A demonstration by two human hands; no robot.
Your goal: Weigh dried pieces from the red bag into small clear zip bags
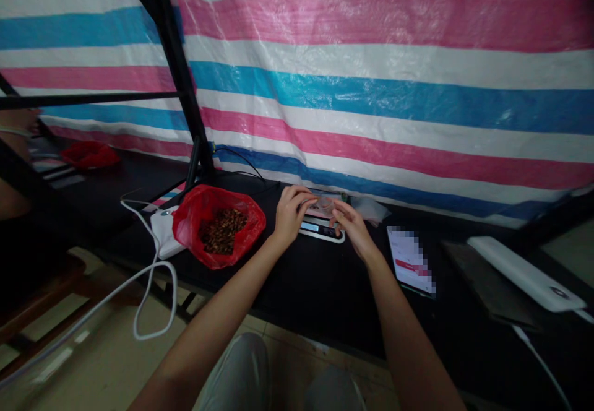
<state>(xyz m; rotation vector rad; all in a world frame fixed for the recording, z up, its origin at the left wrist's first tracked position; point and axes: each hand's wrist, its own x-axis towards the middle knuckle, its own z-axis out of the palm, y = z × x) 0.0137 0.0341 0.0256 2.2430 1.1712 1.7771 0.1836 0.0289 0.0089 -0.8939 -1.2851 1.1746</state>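
Note:
A small digital scale (320, 229) with a lit display and a white rim lies on the black table. Just above it is a small clear plastic thing (324, 204), whose exact kind I cannot make out. My left hand (291, 211) pinches it from the left side. On the right, my right hand (351, 224) has its fingers closed around the other edge. To the left of my left hand, a red plastic bag (253, 219) stands with its mouth spread, holding many small brown pieces (224, 230).
A clear plastic bag (372, 209) lies behind my right hand. Farther right are a phone (411, 259) and a white power bank (524, 273). A white device (166, 237) with a looping cable (174, 293) sits left. Beyond the black frame, another person's arm (13, 132) shows.

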